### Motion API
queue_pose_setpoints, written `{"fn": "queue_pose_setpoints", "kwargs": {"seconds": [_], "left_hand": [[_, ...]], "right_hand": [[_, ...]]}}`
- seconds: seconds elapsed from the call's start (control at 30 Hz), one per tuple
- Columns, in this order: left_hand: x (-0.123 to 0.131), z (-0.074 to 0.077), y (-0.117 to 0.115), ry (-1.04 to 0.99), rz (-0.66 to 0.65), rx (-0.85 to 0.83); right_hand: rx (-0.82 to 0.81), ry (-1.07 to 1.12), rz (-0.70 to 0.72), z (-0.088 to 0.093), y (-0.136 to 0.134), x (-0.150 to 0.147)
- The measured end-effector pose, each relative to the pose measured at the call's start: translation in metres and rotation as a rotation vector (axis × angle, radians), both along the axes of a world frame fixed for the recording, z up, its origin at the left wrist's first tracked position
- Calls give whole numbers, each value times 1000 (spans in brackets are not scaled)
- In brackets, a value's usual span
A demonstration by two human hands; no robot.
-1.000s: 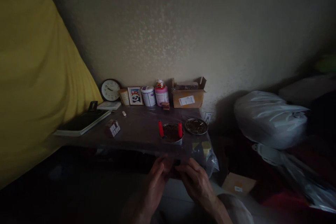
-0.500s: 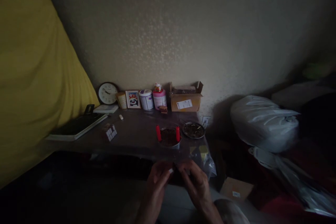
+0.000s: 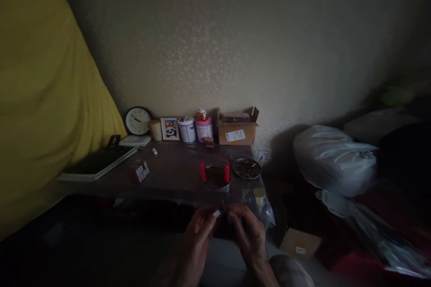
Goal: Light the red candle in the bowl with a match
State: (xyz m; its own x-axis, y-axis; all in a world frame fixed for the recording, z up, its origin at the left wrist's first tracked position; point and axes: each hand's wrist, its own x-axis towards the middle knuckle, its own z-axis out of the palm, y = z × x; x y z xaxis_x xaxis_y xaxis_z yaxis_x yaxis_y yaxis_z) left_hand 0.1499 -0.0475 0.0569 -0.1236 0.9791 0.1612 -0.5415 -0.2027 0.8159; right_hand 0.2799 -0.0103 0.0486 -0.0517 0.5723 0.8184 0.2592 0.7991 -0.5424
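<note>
The person's left hand (image 3: 198,228) has its grip clamped on a small white piece (image 3: 217,213), pinched between thumb and fingers, just in front of the round tin (image 3: 218,188). The right hand (image 3: 249,233) is close beside that piece, also in front of the tin, its fingers bent; whether its grip holds anything cannot be told in the dim light. Two red candles, a left one (image 3: 202,172) and a right one (image 3: 226,173), stand upright at opposite sides of the tin, which rests on the bench (image 3: 178,161). Just right of the tin lies a shallow round dish (image 3: 247,178); well to its left sits a patterned cube (image 3: 142,171). Behind the tin, a pink-lidded canister (image 3: 204,131) bears a small figurine (image 3: 202,114), and an open cardboard box (image 3: 237,135) stands beside it. A white bag (image 3: 335,159) bulges far right of the tin.
</note>
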Motion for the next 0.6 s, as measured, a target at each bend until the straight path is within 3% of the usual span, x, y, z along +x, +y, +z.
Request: {"fn": "queue_pose_setpoints", "kwargs": {"seconds": [0.27,0.4,0.5,0.6], "left_hand": [[3,14,-2,19,79,-29],[3,16,-1,11,76,-26],[4,16,1,38,140,-63],[4,17,1,60,166,-76]], "right_hand": [[259,-123,-118,10,-1,1],[268,-109,-186,14,-4,5],[298,-46,-159,19,-12,7],[270,-99,-95,13,-5,5]]}}
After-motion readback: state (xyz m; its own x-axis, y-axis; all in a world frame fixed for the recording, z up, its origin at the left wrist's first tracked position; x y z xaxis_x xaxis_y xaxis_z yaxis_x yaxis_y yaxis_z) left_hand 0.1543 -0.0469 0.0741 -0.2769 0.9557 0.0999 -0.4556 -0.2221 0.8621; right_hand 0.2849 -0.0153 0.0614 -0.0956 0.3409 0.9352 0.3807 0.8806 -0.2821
